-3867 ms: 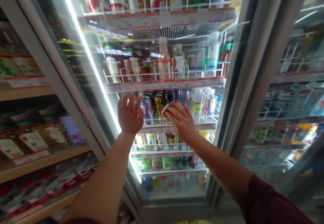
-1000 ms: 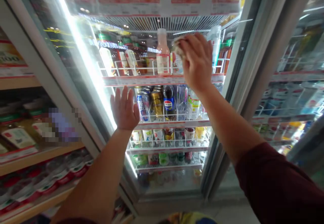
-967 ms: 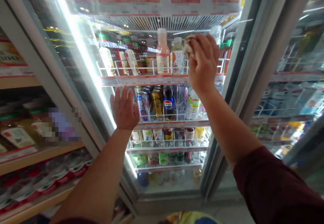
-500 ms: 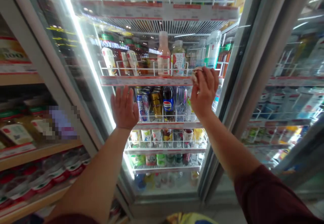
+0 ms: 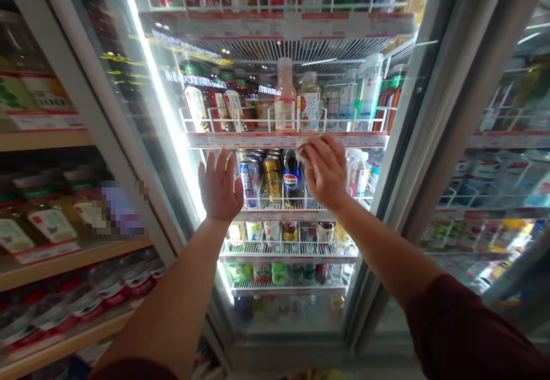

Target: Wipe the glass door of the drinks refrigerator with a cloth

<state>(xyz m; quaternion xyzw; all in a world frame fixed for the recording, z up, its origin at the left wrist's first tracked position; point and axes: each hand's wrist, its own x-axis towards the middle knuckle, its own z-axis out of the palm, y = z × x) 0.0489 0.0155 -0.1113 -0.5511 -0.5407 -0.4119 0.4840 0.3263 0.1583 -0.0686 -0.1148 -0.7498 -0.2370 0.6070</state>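
Note:
In the head view, a closed glass door [image 5: 287,320] of a lit drinks fridge stands before me. My left hand [image 5: 220,188] is spread with its palm toward the glass and seems to rest on it, near the left light strip. Between the fingertips of my right hand [image 5: 329,171] is a small crumpled whitish cloth [image 5: 302,152], mostly covered by the fingers and held at the glass. Behind the door, a dark cola bottle with a blue label [image 5: 291,182], gold cans [image 5: 272,179] and blue cans [image 5: 250,184] stand on a shelf between my hands.
More shelves of bottles and cups lie above and below, with a pink bottle [image 5: 285,102] at upper middle. An open shelf [image 5: 107,248] with juice bottles is at left. A metal door frame [image 5: 429,105] and another fridge section are at right.
My right hand has moved left and down across the glass with the cloth, now near the cola bottle. My left hand stays at about the same spot; the whole view shifts slightly.

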